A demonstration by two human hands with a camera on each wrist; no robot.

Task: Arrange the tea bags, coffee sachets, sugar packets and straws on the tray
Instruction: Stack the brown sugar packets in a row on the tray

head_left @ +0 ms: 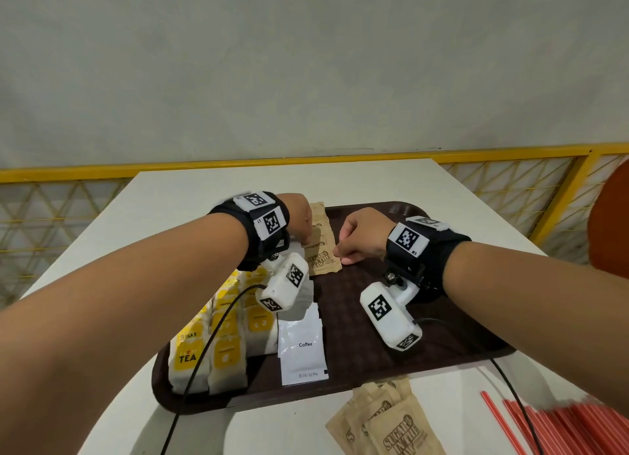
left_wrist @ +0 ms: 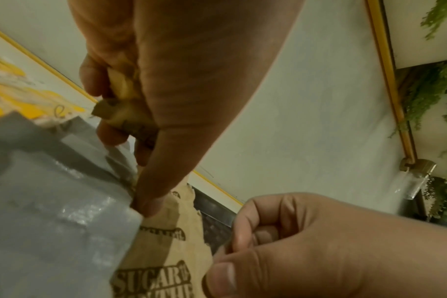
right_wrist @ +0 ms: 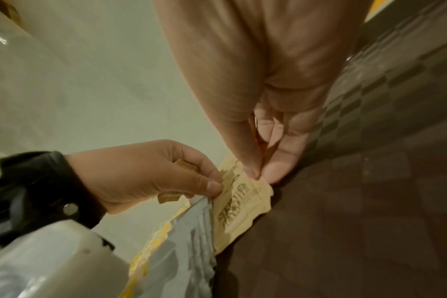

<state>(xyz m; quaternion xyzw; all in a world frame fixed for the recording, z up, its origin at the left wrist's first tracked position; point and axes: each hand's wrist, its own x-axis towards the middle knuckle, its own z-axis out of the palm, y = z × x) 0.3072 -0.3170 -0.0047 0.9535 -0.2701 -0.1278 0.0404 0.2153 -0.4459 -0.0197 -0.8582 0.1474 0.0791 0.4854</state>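
Your right grip [head_left: 360, 238] pinches the near right corner of the top sugar packet [head_left: 321, 260] between thumb and fingertip, while your left grip [head_left: 301, 221] curls round a small wad of further brown packets just above the row's left edge. That row lies on the tray [head_left: 374, 325], its long axis running away from you, beside the coffee sachets [head_left: 301, 344] and tea bags [head_left: 221, 345]. More loose sugar packets [head_left: 388, 424] and the straws [head_left: 558, 427] wait on the desk [head_left: 190, 189], nearer your right hand.
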